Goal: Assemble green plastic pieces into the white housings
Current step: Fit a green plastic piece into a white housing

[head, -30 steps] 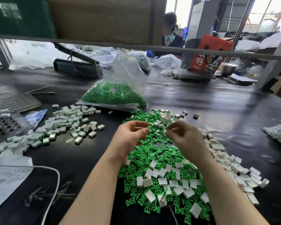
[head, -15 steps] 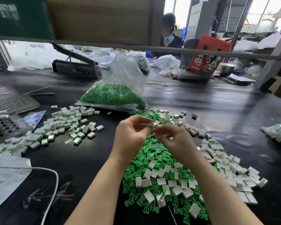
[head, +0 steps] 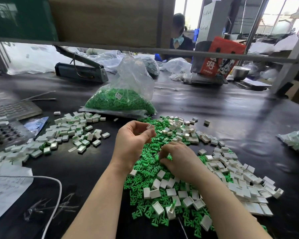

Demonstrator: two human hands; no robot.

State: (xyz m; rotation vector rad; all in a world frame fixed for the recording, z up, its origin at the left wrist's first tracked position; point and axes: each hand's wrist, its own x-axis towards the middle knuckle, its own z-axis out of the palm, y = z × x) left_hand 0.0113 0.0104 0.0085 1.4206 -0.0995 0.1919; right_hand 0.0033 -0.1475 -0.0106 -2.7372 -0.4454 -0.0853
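Fingers of the left hand (head: 133,142) curl upward and pinch a small white housing (head: 150,127) at their tips, holding it raised above the far edge of the loose pile. Fingers of the right hand (head: 178,159) curl downward into the heap of green plastic pieces (head: 145,169), their tips pressed among the pieces; whether they grip one cannot be told. Both bare forearms reach in from the bottom of the view over a black worktop (head: 231,114).

Green pieces spread in a mound under and between the hands. Empty white housings (head: 240,180) lie scattered over that mound and in a band along its right side. A separate cluster of white housings showing green inside (head: 67,133) sits on the worktop to the left, well apart from the mound. Behind the mound rests a clear plastic bag of green pieces (head: 121,100), its top loose and standing up. A white cable (head: 55,195) loops across the near left corner beside a sheet of paper (head: 5,188).
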